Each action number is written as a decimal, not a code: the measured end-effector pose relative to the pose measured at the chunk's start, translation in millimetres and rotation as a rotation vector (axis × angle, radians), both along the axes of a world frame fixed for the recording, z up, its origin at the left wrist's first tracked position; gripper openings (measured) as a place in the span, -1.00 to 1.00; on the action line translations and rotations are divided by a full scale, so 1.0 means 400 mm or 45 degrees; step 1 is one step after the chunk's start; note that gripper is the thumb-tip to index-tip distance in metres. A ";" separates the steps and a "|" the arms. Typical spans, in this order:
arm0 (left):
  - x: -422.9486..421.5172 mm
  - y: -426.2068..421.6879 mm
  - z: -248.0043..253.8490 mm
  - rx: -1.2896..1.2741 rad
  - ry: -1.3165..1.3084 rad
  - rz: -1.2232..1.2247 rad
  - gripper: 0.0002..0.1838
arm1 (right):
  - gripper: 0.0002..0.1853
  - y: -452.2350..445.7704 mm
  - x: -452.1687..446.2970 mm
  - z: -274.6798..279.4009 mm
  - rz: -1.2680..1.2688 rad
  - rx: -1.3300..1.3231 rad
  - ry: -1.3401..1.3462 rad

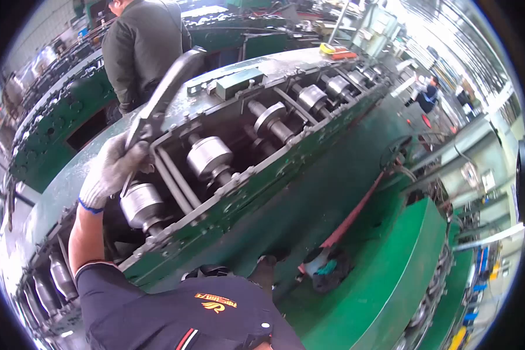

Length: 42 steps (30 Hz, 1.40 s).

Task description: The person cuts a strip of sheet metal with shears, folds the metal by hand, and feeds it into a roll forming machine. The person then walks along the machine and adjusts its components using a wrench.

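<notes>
One left hand (112, 166), in one pale glove with a blue edge at the wrist, has its fingers closed around one long metal tool (164, 93) (its exact kind is hard to tell). The tool slants through the grip, its longer part rising up and to the right of the fingers and a shorter, thin end poking out below them. The right hand is out of view, so I cannot tell how its fingers stand.

At least five thick silver rollers (210, 155) sit in one green machine (262, 175): one just below the fingers (whether the tool touches it, I cannot tell), one to their right, and three farther off in the same row, with more beyond too small to count. Two parallel bars (178, 181) cross the machine between the first and second rollers, just right of the fingers. Three narrow spindles (62, 275) lie lower left of them.

One green box (239, 83) rests on the machine, up and right of the fingers. Beyond them stands one person in a dark jacket (146, 49); a second person (429, 96) is low down, well apart at far right.
</notes>
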<state>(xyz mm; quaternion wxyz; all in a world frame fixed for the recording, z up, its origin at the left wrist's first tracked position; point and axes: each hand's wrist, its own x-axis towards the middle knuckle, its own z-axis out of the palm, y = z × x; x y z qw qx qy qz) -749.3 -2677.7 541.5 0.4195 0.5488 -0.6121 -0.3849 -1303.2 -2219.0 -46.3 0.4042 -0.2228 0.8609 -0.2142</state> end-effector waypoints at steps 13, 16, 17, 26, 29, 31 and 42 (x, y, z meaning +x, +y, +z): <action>-0.728 -0.644 0.014 -0.158 -0.779 -0.131 -0.48 | -0.73 -1.069 -0.863 0.322 0.013 -0.159 -0.031; -0.842 -0.825 0.016 -0.153 -0.899 -0.065 -0.44 | -0.72 -1.357 -0.964 0.460 -0.052 -0.265 -0.048; -0.856 -0.898 -0.007 -0.178 -0.919 -0.044 -0.45 | -0.72 -1.439 -0.984 0.486 -0.066 -0.319 -0.072; -0.953 -1.628 -0.194 0.026 -0.942 0.252 -0.39 | -0.73 -1.837 -1.176 0.366 0.221 0.037 -0.040; -0.959 -1.815 -0.257 0.017 -1.043 0.283 -0.36 | -0.74 -1.946 -1.226 0.403 0.082 0.109 -0.247; -0.956 -1.895 -0.284 0.078 -1.078 0.284 -0.37 | -0.74 -2.014 -1.267 0.422 -0.008 0.109 -0.270; -1.209 -2.069 -0.189 0.193 -1.407 0.591 -0.31 | -0.77 -2.482 -1.643 0.495 0.186 0.159 -0.226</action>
